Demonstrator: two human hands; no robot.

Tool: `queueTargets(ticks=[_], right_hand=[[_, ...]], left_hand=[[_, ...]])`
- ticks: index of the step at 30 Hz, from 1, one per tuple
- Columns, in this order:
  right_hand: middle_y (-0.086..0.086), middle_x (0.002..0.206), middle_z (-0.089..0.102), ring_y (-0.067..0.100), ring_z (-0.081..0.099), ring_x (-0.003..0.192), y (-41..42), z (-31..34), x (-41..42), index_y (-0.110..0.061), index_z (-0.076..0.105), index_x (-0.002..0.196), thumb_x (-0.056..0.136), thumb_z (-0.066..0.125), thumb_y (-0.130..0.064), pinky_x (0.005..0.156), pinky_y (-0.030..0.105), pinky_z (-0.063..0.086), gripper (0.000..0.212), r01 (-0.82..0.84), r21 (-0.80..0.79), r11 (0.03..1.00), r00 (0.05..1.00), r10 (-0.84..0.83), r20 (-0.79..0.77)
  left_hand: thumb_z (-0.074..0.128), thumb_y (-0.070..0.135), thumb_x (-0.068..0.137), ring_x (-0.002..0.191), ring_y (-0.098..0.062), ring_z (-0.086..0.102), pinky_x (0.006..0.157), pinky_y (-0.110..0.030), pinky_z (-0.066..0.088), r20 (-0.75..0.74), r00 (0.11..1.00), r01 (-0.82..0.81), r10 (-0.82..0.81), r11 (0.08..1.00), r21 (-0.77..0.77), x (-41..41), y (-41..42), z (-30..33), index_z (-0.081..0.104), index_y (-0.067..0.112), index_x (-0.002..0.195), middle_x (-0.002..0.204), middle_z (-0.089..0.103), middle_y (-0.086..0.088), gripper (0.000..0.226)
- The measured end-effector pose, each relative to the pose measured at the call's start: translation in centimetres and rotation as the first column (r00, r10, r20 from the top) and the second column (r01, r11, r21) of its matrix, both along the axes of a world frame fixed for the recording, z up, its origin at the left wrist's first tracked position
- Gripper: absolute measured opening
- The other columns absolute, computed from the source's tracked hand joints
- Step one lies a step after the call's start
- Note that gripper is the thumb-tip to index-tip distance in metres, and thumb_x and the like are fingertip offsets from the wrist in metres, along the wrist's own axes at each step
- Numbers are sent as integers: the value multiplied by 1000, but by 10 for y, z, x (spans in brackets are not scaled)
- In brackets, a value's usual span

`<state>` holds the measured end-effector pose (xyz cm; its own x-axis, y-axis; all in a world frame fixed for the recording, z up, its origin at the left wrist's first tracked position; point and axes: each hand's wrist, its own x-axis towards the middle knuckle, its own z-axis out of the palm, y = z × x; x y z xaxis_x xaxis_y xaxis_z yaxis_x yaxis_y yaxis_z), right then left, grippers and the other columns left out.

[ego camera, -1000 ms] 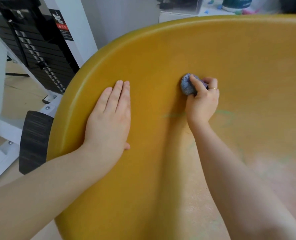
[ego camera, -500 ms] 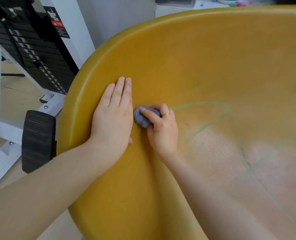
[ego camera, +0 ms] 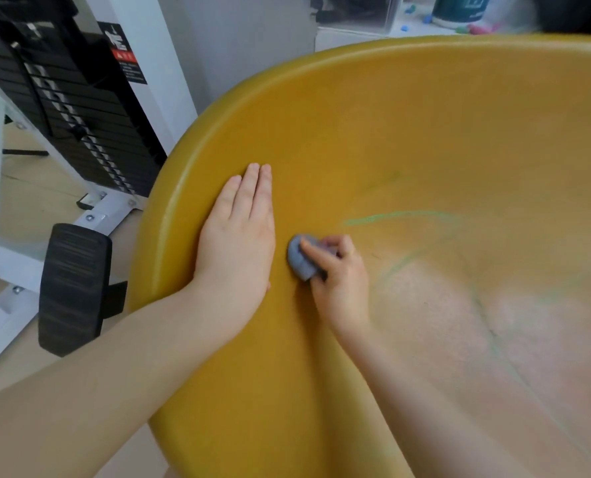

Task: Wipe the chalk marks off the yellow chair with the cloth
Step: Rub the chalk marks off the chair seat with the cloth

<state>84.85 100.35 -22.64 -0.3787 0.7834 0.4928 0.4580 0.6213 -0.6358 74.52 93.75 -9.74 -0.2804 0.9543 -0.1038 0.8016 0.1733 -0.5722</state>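
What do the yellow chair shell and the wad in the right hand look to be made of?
Yellow chair: looks like moulded plastic, one smooth curved shell with a rounded rim and a soft matte sheen. Cloth: a soft grey-blue fabric, bunched into a rounded wad under the right hand; weave too blurred to tell.

A home exercise corner or small gym room: a black stacked-plate weight machine on a white steel frame [ego camera: 80, 125] stands on pale wood flooring [ego camera: 28, 208], its ribbed black foot pedal [ego camera: 71, 288] beside white walls [ego camera: 238, 39].

left hand [ego camera: 235, 243] flat on chair [ego camera: 425, 132]; cloth [ego camera: 299, 258] just right; marks [ego camera: 401, 215] beyond
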Motion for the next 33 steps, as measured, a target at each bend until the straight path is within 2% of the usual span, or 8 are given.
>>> queueTargets(ticks=[6, 11, 15, 17, 22, 25, 29, 33], right_hand=[[10, 98, 60, 29, 52, 67, -18, -6, 19, -20, 68, 104, 77, 43, -12, 52, 27, 45, 38, -143, 203, 969, 974, 101, 202], [19, 95, 63, 38, 54, 71, 50, 16, -4, -18, 73, 94, 75, 42, -8, 49, 29, 41, 37, 165, 173, 971, 977, -185, 103], [22, 105, 59, 42, 51, 79, 73, 21, -7, -14, 71, 100, 70, 49, 7, 54, 30, 32, 43, 283, 79, 956, 953, -289, 87], [24, 106, 57, 41, 50, 76, 70, 20, -5, -11, 68, 107, 71, 45, 4, 56, 32, 37, 46, 245, 98, 965, 961, -255, 111], [22, 114, 52, 38, 50, 89, 13, -4, 15, -12, 56, 124, 78, 46, -39, 82, 32, 35, 54, -6, 43, 999, 983, -2, 182], [18, 113, 55, 35, 51, 86, -16, -12, 16, -17, 63, 117, 82, 50, -39, 81, 34, 42, 43, -15, 3, 1000, 993, 15, 119], [21, 103, 59, 38, 53, 78, 16, -9, -1, -16, 70, 103, 81, 61, -16, 73, 34, 42, 24, 92, -19, 996, 995, -92, 24], [17, 111, 55, 37, 48, 89, 76, 9, -5, -19, 69, 105, 85, 60, -9, 67, 28, 32, 24, 366, -70, 928, 930, -367, -12]], left_hand=[[43, 33, 95, 144, -33, -6, 117, -39, -1, 42, 997, 60, -59, 998, -19, 0, 0, -3, -5, -8, 144, 154, -12, -22, 80], [58, 52, 82, 144, -32, -7, 116, -39, -2, 5, 999, 37, -36, 998, -46, -3, 3, -6, -7, -6, 145, 154, -14, -21, 107], [56, 55, 83, 143, -33, -9, 117, -40, -2, -5, 999, 40, -40, 997, -68, -5, 3, -8, -10, -7, 144, 153, -16, -22, 108], [56, 55, 83, 143, -33, -8, 117, -40, -2, 6, 999, 45, -45, 997, -63, -4, 3, -8, -9, -6, 144, 153, -15, -21, 108], [46, 38, 94, 143, -33, -7, 116, -39, -3, 54, 997, 51, -49, 998, -38, -3, 2, -3, -7, -7, 144, 154, -13, -21, 86], [41, 33, 96, 144, -33, -6, 117, -40, 0, 38, 998, 60, -58, 997, -38, -2, 2, -3, -5, -7, 145, 154, -11, -21, 78], [41, 33, 96, 143, -33, -7, 117, -40, -1, 22, 998, 65, -64, 997, -43, -3, 5, -5, -6, -7, 145, 154, -12, -21, 78], [47, 40, 93, 143, -33, -9, 116, -40, -3, 6, 998, 55, -55, 997, -54, -6, 6, -9, -7, -5, 145, 154, -15, -21, 87]])
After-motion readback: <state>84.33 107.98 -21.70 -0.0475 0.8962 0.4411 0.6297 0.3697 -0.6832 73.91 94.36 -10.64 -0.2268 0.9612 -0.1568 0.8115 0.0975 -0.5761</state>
